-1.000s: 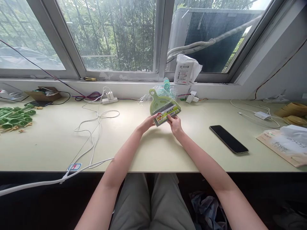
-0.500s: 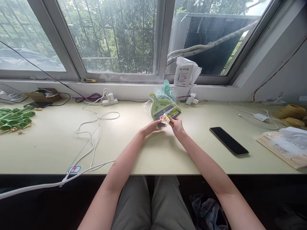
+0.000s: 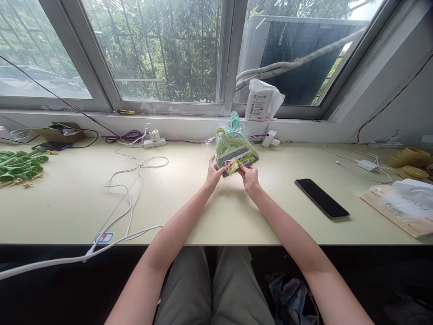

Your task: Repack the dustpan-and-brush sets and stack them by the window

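Observation:
A small green dustpan and brush set (image 3: pixel 226 146) in clear plastic wrap is held tilted above the table, its handle pointing away to the upper left. Dark grey bristles and a yellow-green printed label (image 3: pixel 241 161) show near its lower edge. My left hand (image 3: pixel 214 175) grips the lower left side, thumb on the front. On the lower right, my right hand (image 3: pixel 250 177) is closed with its thumb on the label. Just behind stand more sets with teal and green handles (image 3: pixel 234 120), partly hidden by the held one.
A black phone (image 3: pixel 321 198) and a tissue pack (image 3: pixel 395 210) lie to the right. White cables (image 3: pixel 130 189) loop across the left of the table (image 3: pixel 182 207). Green plastic parts (image 3: pixel 22 164) are piled at the far left. A white package (image 3: pixel 262 103) stands on the sill.
My left hand has moved up along the set's left side. The set has shifted slightly right, and the label, which was bent up between my fingers, now lies flatter across the bristles.

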The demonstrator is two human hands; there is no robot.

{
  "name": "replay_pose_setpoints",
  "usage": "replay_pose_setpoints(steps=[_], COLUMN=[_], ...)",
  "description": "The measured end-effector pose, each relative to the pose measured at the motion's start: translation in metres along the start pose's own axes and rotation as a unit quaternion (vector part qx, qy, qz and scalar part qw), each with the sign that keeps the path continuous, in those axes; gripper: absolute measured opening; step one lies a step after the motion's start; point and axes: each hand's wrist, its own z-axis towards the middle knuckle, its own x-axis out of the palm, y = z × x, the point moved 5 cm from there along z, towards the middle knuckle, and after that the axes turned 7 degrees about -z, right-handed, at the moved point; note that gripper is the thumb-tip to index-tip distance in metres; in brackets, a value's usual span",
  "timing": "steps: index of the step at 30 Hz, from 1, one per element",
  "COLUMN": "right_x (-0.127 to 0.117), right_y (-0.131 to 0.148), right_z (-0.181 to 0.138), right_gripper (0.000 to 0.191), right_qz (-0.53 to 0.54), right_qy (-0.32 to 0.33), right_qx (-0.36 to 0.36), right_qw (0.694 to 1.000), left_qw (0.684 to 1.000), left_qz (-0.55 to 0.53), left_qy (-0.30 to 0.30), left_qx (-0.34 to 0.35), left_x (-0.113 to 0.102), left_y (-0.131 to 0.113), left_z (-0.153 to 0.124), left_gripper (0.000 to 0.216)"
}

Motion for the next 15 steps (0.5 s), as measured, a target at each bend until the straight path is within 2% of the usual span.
replay_pose_setpoints(steps=[4, 6, 8, 11, 15], right_x=[0.010, 0.015, 0.017, 0.015, 0.005], right_y=[0.002, 0.004, 0.009, 0.015, 0.019], right_z=[-0.009, -0.014, -0.017, -0.015, -0.005], right_gripper=[0.028, 0.028, 0.030, 0.033, 0.032], right_qz=[0.003, 0.001, 0.006, 0.020, 0.021], right_qy=[0.015, 0.022, 0.026, 0.021, -0.011], right_qx=[0.001, 0.003, -0.004, -0.022, -0.036], right_qw=[1.000, 1.000, 1.000, 0.999, 0.999], left_qw=[0.987, 0.979, 0.976, 0.982, 0.997], left_qz=[0.053, 0.074, 0.085, 0.090, 0.051], left_qy=[-0.098, -0.109, -0.093, -0.060, 0.022], left_qx=[0.119, 0.158, 0.175, 0.153, 0.044], left_x=[0.002, 0.006, 0.012, 0.019, 0.027], left_y=[-0.015, -0.023, -0.027, -0.022, -0.004], left_z=[-0.017, -0.025, -0.030, -0.031, -0.025], left_gripper=[0.079, 0.076, 0.077, 0.081, 0.089])
